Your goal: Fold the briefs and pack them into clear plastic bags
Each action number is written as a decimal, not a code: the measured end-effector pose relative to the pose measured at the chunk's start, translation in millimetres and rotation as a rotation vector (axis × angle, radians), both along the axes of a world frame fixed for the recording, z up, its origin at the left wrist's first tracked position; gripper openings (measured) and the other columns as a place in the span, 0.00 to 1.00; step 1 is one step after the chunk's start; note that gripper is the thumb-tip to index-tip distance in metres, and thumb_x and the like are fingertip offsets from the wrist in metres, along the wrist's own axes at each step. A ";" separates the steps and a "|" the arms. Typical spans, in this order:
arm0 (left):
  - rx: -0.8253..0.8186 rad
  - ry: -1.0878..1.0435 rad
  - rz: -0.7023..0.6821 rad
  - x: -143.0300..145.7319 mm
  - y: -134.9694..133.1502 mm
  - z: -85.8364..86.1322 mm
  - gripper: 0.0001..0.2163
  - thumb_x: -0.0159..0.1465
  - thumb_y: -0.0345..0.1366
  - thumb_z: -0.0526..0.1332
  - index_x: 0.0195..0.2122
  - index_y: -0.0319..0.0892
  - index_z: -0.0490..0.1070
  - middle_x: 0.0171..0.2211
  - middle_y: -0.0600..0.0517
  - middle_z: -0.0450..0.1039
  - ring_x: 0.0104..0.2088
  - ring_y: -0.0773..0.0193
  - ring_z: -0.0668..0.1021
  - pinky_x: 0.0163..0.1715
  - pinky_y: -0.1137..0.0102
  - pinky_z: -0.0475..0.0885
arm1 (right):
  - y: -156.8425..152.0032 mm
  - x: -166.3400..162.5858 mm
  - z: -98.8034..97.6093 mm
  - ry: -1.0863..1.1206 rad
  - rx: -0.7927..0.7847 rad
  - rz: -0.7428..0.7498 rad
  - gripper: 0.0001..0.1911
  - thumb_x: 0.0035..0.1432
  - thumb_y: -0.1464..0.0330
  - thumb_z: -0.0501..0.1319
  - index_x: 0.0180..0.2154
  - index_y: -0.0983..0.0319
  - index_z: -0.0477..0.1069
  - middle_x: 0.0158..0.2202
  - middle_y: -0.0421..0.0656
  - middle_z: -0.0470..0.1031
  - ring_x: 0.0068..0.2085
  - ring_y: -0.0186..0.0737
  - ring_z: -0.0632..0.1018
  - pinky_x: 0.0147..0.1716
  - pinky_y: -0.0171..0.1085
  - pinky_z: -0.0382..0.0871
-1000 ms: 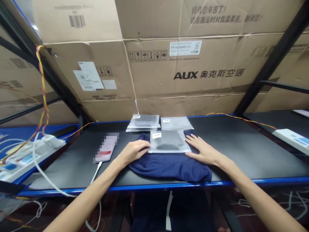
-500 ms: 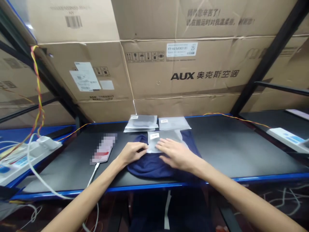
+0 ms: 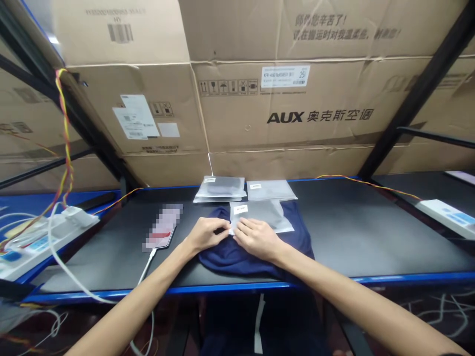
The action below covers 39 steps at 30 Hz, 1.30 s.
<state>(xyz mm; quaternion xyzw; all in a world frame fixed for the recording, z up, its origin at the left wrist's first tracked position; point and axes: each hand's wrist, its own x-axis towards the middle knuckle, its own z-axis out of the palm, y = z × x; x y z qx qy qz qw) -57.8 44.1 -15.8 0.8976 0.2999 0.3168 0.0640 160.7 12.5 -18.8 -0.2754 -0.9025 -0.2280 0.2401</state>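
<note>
A flat, rectangular, frosted translucent plastic bag (image 3: pixel 273 217) lies under and just beyond the fingertips, on a crumpled navy-blue fabric cloth (image 3: pixel 245 264) that spreads past it on both sides and toward the person. The bag looks milky and slightly shiny, with a dark grey patch showing through its middle. A pale strip runs along its near edge, plain to see right of the right fingers. Beyond the fingertips, near its far left corner, sits a small white rectangular label (image 3: pixel 241 209), its dark print too small to read.

The left hand (image 3: pixel 205 234) pinches the bag's near left corner between thumb and forefinger, its other fingers curled in. The right hand (image 3: pixel 257 239) is just beside it, fingers bent and pressed together, their tips on the bag by that same corner; whether its thumb grips anything I cannot tell.

Farther beyond the fingers lie a stack of frosted, white-labelled plastic bags (image 3: pixel 221 187) and, to its right, another frosted flat bag with a white label (image 3: pixel 274 190). Well left of the left fingers, a slim rectangular phone (image 3: pixel 163 228) with a white cable (image 3: pixel 147 263) rests on the matte black tabletop (image 3: pixel 356 232).
</note>
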 end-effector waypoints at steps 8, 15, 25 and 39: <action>-0.078 0.019 -0.044 0.5 -0.8 5.2 0.05 0.63 0.31 0.59 0.32 0.43 0.75 0.32 0.54 0.80 0.33 0.66 0.81 0.37 0.75 0.74 | -2.5 4.2 -3.4 0.025 0.052 0.017 0.12 0.66 0.75 0.53 0.35 0.66 0.74 0.32 0.46 0.79 0.40 0.44 0.79 0.36 0.39 0.76; -0.075 0.004 -0.040 -3.4 2.4 8.9 0.07 0.63 0.31 0.58 0.32 0.43 0.76 0.36 0.52 0.81 0.39 0.63 0.82 0.43 0.72 0.75 | -8.5 36.8 0.8 0.047 0.092 0.002 0.10 0.65 0.75 0.54 0.40 0.67 0.74 0.41 0.50 0.81 0.47 0.47 0.79 0.40 0.40 0.76; 0.047 0.044 0.068 -12.0 8.7 11.4 0.10 0.66 0.29 0.55 0.36 0.44 0.77 0.40 0.52 0.81 0.43 0.62 0.81 0.45 0.69 0.75 | -25.4 115.3 13.9 0.092 0.164 -0.117 0.10 0.63 0.75 0.58 0.43 0.62 0.76 0.43 0.45 0.82 0.46 0.44 0.81 0.43 0.38 0.76; 0.208 0.150 0.011 40.8 -39.5 30.0 0.16 0.60 0.22 0.53 0.45 0.41 0.73 0.41 0.47 0.77 0.40 0.59 0.77 0.42 0.65 0.76 | -27.3 122.2 11.4 0.171 0.109 -0.187 0.08 0.64 0.74 0.58 0.37 0.60 0.76 0.37 0.41 0.83 0.38 0.37 0.83 0.41 0.31 0.76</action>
